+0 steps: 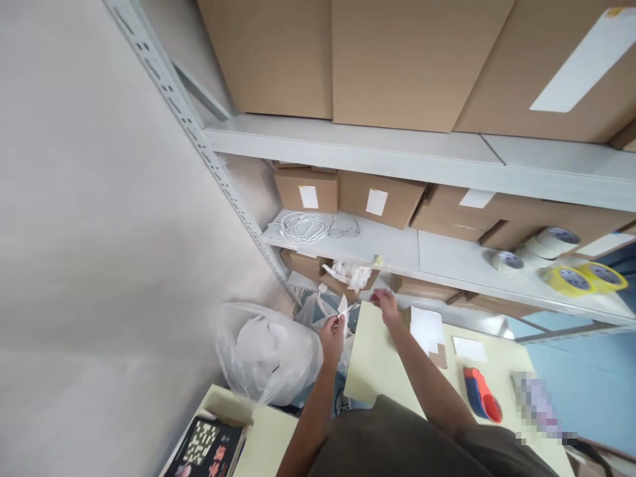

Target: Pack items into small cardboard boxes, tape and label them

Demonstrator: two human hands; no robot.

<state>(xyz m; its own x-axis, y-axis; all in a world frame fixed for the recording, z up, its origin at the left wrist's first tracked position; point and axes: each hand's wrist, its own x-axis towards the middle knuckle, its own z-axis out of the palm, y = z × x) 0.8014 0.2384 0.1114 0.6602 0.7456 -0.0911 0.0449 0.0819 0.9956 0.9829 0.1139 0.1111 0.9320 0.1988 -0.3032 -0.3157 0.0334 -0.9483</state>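
Note:
My left hand (332,336) pinches a small white piece of paper (342,305) between thumb and fingers, in front of the lower shelf. To its right, above the left edge of the cream table (365,358), my right hand (385,307) has its fingers bent together. Anything between them is too small to make out. Just beyond both hands, an open cardboard box (370,280) on the low shelf is heaped with crumpled white paper (349,273). A large translucent plastic bag (298,348) with white material inside stands left of my left hand.
Grey metal shelving (368,139) carries cardboard boxes (382,59). A coiled white cable (304,227), glasses (344,228) and yellow tape rolls (583,278) lie on the middle shelf. A red-and-blue tape dispenser (481,395) sits on the table. A black printed box (203,447) is at lower left.

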